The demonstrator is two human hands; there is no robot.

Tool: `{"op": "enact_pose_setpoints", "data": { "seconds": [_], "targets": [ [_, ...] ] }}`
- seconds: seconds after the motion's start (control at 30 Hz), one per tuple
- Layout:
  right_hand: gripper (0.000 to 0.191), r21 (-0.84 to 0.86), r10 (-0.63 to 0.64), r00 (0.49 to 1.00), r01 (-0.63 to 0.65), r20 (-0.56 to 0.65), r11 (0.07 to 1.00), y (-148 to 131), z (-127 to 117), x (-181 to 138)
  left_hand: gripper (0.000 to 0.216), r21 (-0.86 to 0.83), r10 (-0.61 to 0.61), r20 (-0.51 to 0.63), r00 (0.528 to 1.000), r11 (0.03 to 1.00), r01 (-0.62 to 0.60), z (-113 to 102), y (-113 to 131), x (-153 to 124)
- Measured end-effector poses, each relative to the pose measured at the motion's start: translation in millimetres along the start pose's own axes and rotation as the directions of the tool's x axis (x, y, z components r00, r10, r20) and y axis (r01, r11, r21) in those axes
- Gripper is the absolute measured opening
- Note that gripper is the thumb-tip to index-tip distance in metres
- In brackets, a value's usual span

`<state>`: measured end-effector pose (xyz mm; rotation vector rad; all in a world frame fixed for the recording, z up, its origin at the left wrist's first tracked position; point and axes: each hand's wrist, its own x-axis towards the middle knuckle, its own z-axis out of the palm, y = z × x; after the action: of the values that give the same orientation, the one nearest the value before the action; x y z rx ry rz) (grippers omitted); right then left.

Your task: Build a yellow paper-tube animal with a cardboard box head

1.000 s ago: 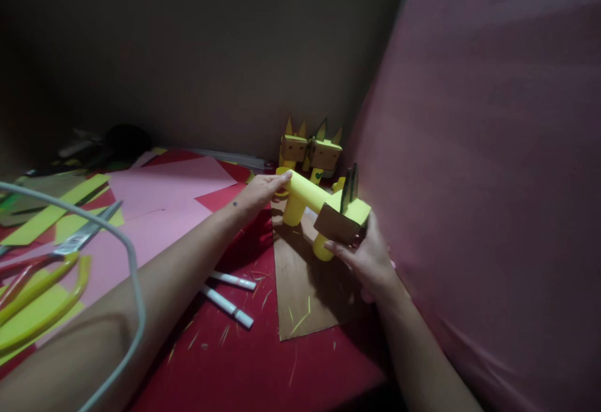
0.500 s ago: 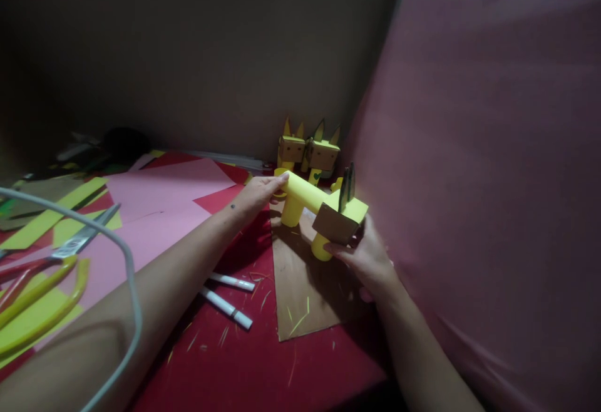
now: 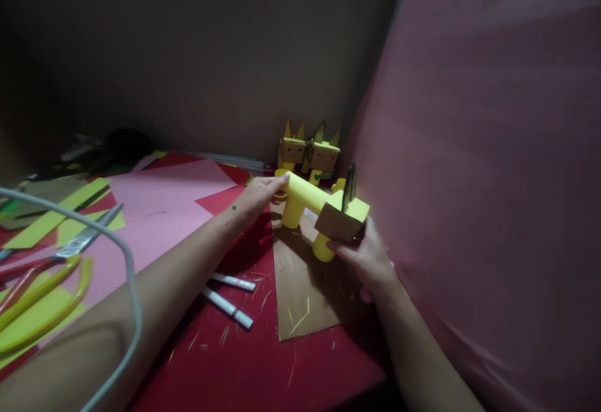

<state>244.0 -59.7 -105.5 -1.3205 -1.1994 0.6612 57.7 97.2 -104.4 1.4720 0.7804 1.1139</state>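
A yellow paper-tube animal figure (image 3: 310, 199) with a brown box head stands on a brown card sheet (image 3: 305, 293). My left hand (image 3: 258, 196) has its fingers closed round the far end of the tube body. Holding the brown head from below, my right hand (image 3: 364, 258) is closed on it. Two finished paper animals (image 3: 310, 152) of the same kind stand just behind, against the dark wall.
Pink paper sheets (image 3: 159, 202) and yellow strips (image 3: 56, 215) cover the red surface on the left. Yellow-handled scissors (image 3: 51, 274) lie at the left edge, a white cable (image 3: 126, 274) arcs above my left arm. Two white markers (image 3: 230, 296) lie near my forearm. A pink fabric mass (image 3: 493, 180) fills the right.
Almost nothing differs; the figure and both hands have shifted very slightly, keeping the same hold.
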Motion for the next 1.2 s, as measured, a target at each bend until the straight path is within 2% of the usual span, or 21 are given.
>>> {"op": "enact_pose_setpoints", "data": {
  "seconds": [0.17,0.4,0.63,0.8,1.07,1.2],
  "targets": [
    [0.071,-0.011,0.012,1.000,-0.012,-0.027,1.000,-2.9,-2.4,-1.1,0.058,-0.015,0.011,-0.006,1.000,1.000,-0.011,2.0,2.4,-1.5],
    [0.083,0.008,0.039,0.999,-0.039,0.006,0.999,-3.6,-1.5,0.1,0.055,-0.017,0.002,-0.032,0.999,1.000,-0.002,1.4,2.2,-2.9],
    [0.089,0.096,0.047,0.999,-0.049,0.022,0.994,-5.8,-1.3,-0.7,0.054,-0.037,0.016,-0.041,0.999,0.999,-0.018,1.9,2.9,-3.7],
    [0.089,0.094,0.053,0.998,-0.057,0.042,0.994,-5.4,-3.0,-1.3,0.055,-0.065,0.025,-0.091,0.996,0.997,-0.031,1.3,5.0,-3.6],
    [0.080,0.035,0.045,0.999,-0.046,0.024,0.998,-1.9,-3.4,0.2,0.044,-0.090,-0.087,-0.210,0.974,0.994,0.070,-1.3,-5.0,3.1],
    [0.075,-0.002,0.010,1.000,-0.010,0.014,1.000,-2.3,-3.8,-0.2,0.039,-0.109,-0.158,-0.223,0.962,0.985,0.136,0.0,-6.2,3.5]
  ]
}}
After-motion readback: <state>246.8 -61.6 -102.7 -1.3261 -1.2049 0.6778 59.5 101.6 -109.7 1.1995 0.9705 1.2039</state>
